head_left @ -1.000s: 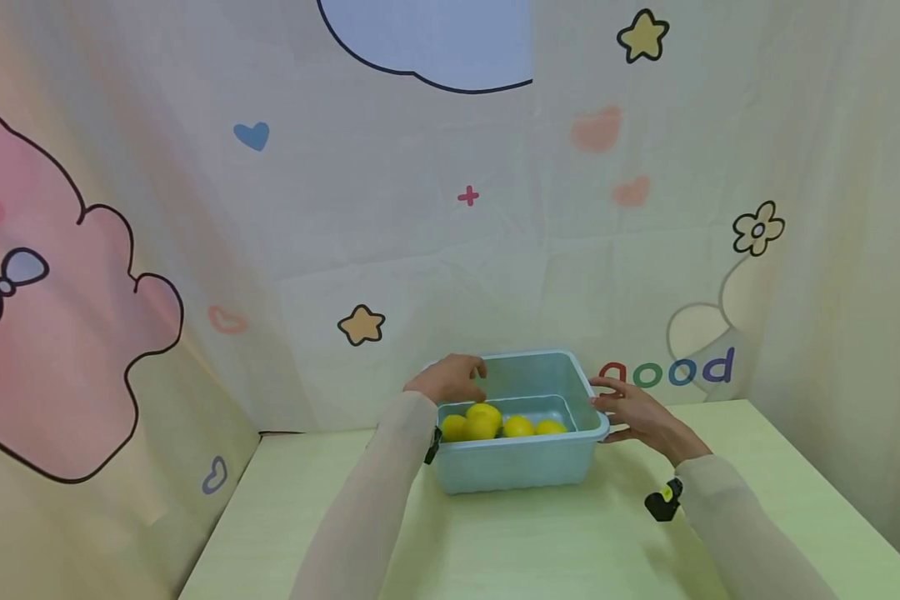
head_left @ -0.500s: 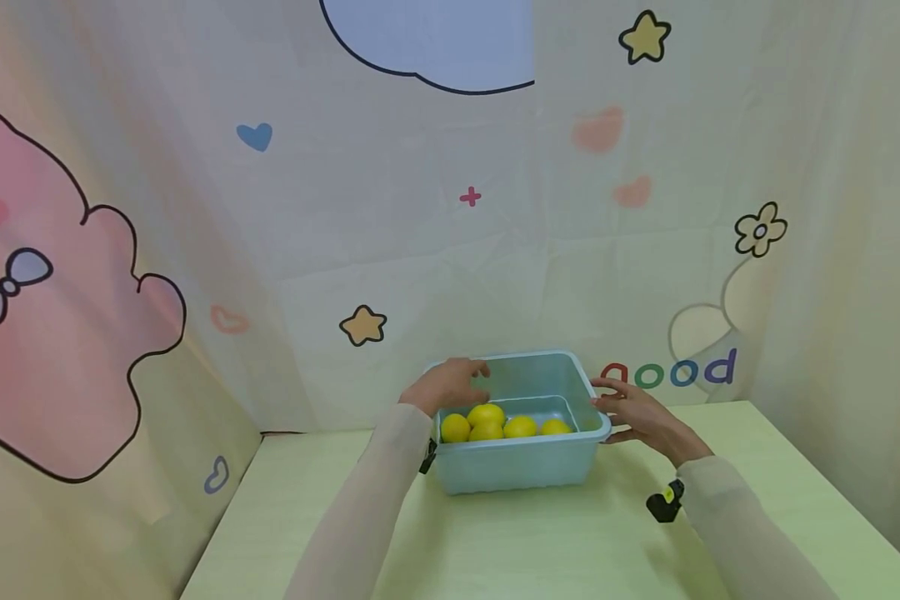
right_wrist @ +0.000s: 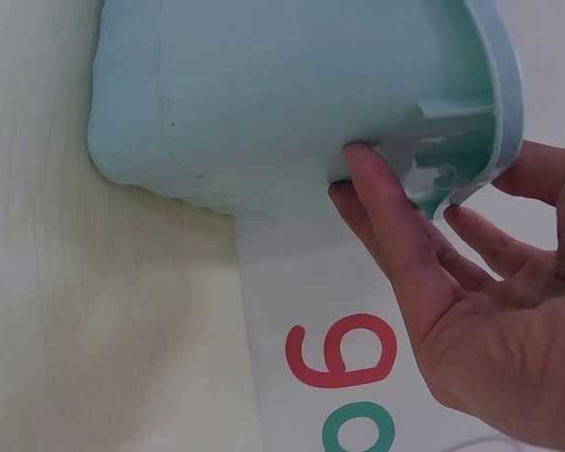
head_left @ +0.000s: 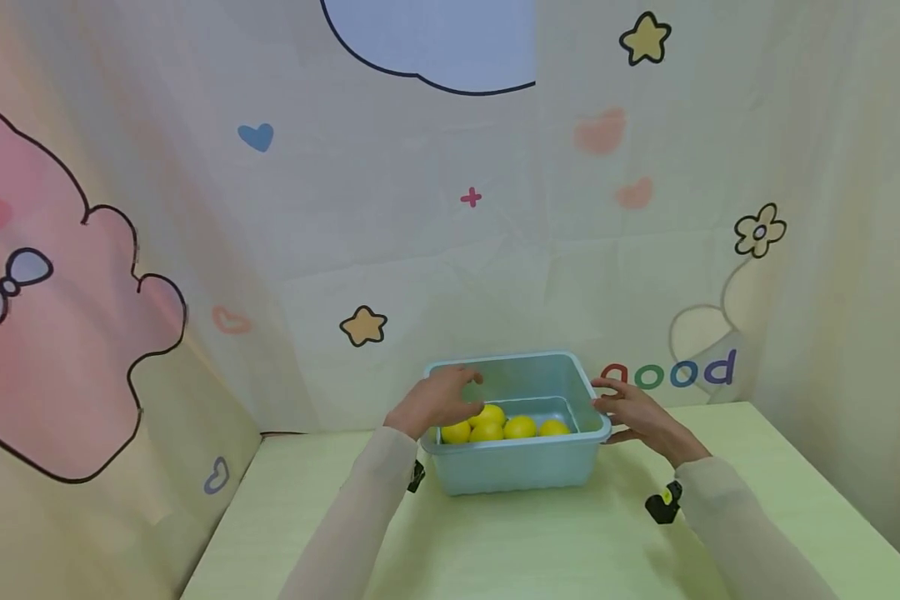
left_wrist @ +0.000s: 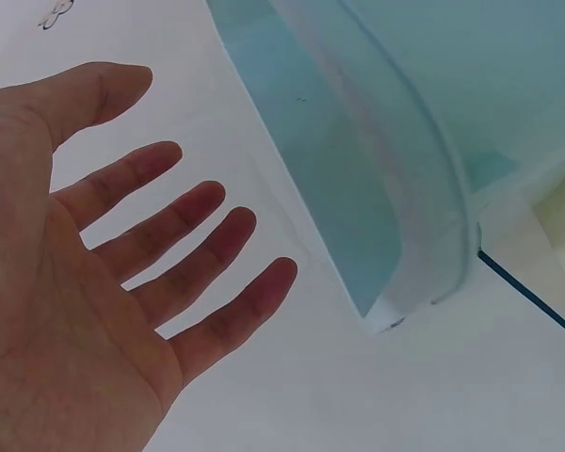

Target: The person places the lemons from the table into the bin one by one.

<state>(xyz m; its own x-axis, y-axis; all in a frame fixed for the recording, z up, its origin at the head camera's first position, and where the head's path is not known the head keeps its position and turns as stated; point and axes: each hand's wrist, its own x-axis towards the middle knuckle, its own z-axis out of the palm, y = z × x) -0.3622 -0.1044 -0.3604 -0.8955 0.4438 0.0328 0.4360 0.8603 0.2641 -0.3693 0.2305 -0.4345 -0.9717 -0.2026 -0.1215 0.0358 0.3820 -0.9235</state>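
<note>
A light blue plastic bin [head_left: 517, 468] stands on the table with several lemons [head_left: 521, 427] inside, gathered along its near side. My left hand [head_left: 435, 402] is over the bin's left part, fingers spread and loosely bent, holding nothing. In the left wrist view the palm of that left hand [left_wrist: 94, 282] faces the camera, apart from the bin wall [left_wrist: 330, 179]. At the other end, my right hand [head_left: 637, 417] holds the bin's right rim. In the right wrist view, its thumb is at the rim [right_wrist: 510, 122] and its fingers [right_wrist: 386, 188] press the outer wall below.
The pale wooden table [head_left: 510, 550] reaches toward me in front of the bin. Close behind the bin hangs a printed curtain [head_left: 420, 275] with stars, hearts and the word "good". More curtain hangs at both sides.
My left hand has drawn back left and toward me, showing more of the lemons at the left. The lemons have shifted slightly. My right hand and the bin have stayed in place.
</note>
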